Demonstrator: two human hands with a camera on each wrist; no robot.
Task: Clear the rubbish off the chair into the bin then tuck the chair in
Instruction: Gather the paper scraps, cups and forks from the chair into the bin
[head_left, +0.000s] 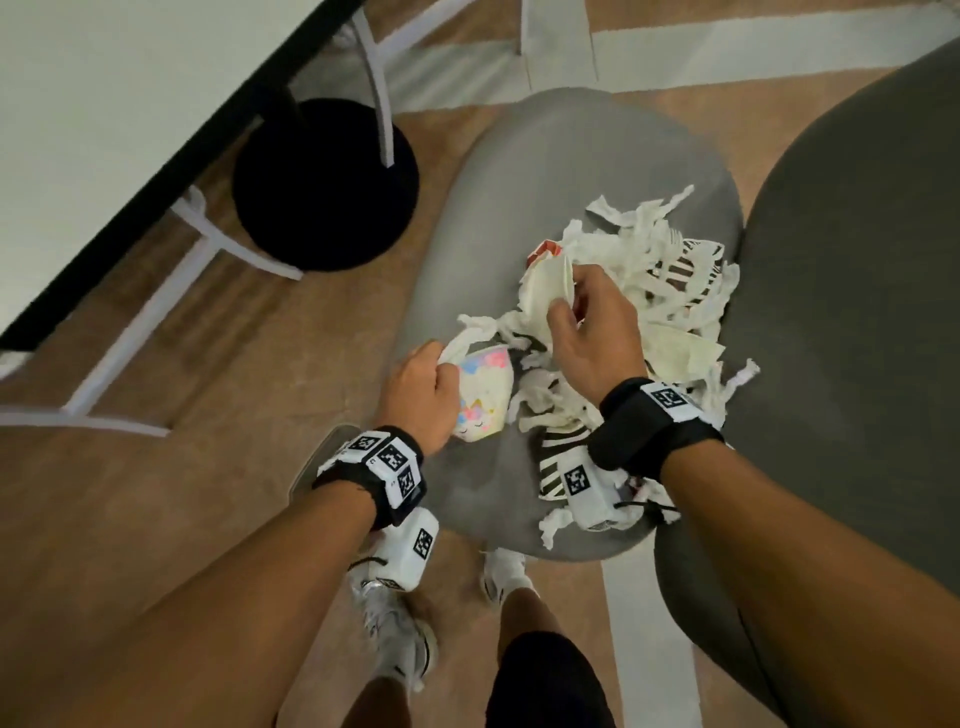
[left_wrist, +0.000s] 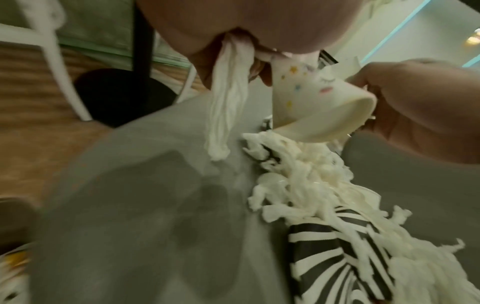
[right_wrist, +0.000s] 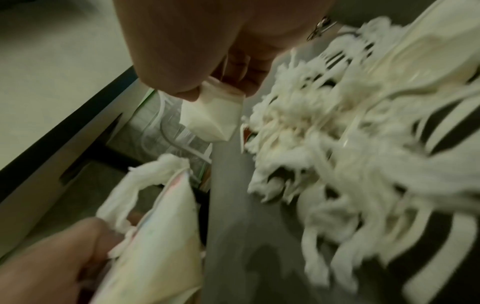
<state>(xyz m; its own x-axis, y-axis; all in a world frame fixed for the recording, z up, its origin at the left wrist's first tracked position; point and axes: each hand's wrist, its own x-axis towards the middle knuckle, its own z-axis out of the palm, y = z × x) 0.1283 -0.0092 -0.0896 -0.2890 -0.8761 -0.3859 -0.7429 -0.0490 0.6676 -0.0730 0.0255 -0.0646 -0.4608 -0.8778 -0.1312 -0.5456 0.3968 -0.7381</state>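
A grey chair seat (head_left: 571, 171) carries a pile of shredded white paper (head_left: 670, 275) mixed with black-and-white striped paper pieces (head_left: 558, 465). At the seat's near left edge my left hand (head_left: 441, 366) grips a unicorn-print paper cup (head_left: 485, 395) together with a white tissue strip (head_left: 470, 338). In the left wrist view the tissue strip (left_wrist: 228, 107) hangs from the fingers beside the cup (left_wrist: 311, 98). My right hand (head_left: 563, 301) pinches a crumpled white paper piece (head_left: 545, 288) above the pile. The right wrist view shows that paper piece (right_wrist: 215, 121) between thumb and fingers.
A dark grey chair back (head_left: 857, 322) rises to the right of the seat. To the left stand a white table (head_left: 104, 104), its black round base (head_left: 324, 182) and white chair legs (head_left: 156, 312). My feet (head_left: 395, 629) are on the wood floor below the seat.
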